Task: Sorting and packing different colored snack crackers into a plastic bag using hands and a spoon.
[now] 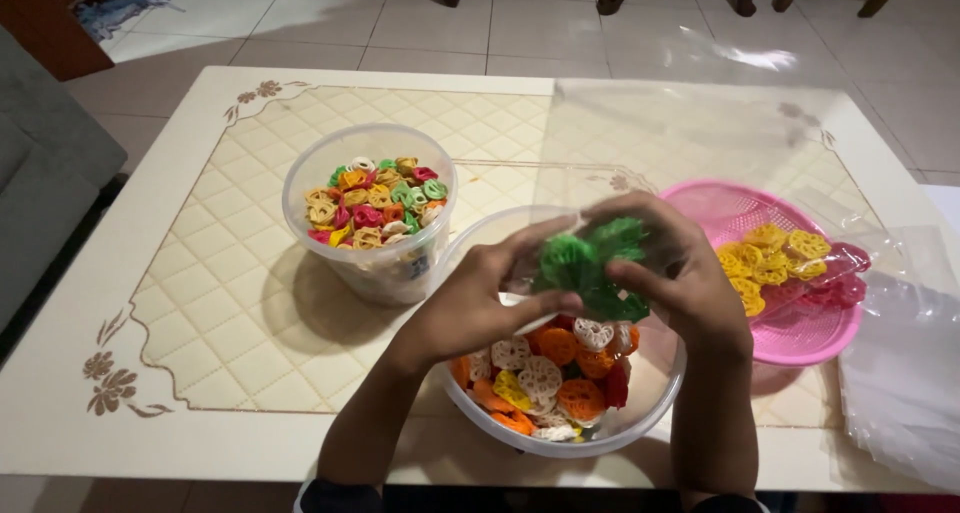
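**Green crackers held in both hands, right over the near tub**

Your table [200, 303], cream with a quilted pattern and flower corners, carries everything. Across its right half lies a big sheet of clear plastic [900, 373], crumpled at the right edge. Under part of it sits the pink basket [800, 338], with yellow and red-pink wheel-shaped crackers in it, well to the right of your hands.

Nearest you is the wide clear tub [600, 435], holding orange, white and yellow crackers. Behind it and to the left, close beside its rim, stands the smaller clear tub [372, 263], filled near the top with mixed colours.

What matters is how the green bunch lies to your grip. The clump of green crackers [590, 268] sits between your two hands, directly above the wide tub, so straight down is the tub's open mouth. The clump runs roughly left to right, from one hand to the other. Your left hand [475, 303] is closed on its left lower side, thumb and fingertips pinching. Your right hand [685, 273] wraps it from the right and behind, fingers curled over. Both hands are equally near; neither is free. There seems to be a thin clear film around the green pieces, but the blur leaves this uncertain.
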